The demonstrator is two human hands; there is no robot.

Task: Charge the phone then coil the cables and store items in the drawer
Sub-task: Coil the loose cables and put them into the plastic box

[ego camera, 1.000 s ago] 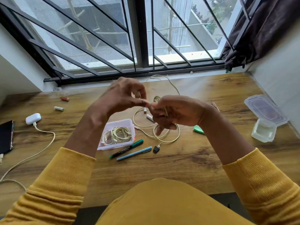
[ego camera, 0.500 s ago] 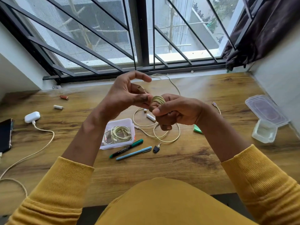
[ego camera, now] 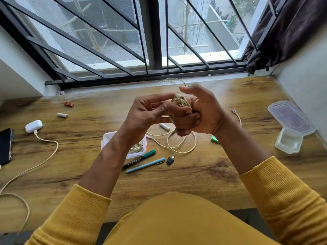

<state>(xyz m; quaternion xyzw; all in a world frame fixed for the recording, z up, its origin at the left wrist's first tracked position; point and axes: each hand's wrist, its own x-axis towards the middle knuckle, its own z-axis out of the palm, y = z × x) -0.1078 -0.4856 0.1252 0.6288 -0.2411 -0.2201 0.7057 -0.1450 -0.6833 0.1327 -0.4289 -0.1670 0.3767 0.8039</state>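
Note:
Above the middle of the wooden desk [ego camera: 203, 174], my right hand [ego camera: 200, 114] grips a small coil of cream cable [ego camera: 179, 101] wound round its fingers, index finger raised. My left hand [ego camera: 147, 112] pinches the coil's left side. A second cream cable [ego camera: 178, 144] lies loosely looped on the desk below my hands. A clear box [ego camera: 108, 138] behind my left forearm holds another coiled cable. At the far left lie the dark phone [ego camera: 6, 145] and a white charger [ego camera: 33, 126] with its cable [ego camera: 44, 161] trailing toward the desk's front edge.
A green marker [ego camera: 139, 159], a blue pen [ego camera: 145, 165] and a small black key [ego camera: 170, 160] lie near the box. Batteries [ego camera: 62, 114] are scattered at the back left and centre. A clear tub [ego camera: 288, 140] and lid [ego camera: 290, 117] sit at the right by the wall.
My hands have risen and drawn together. The coil now sits wrapped round my right fingers, and my left hand has closed in on it from an open-fingered pose.

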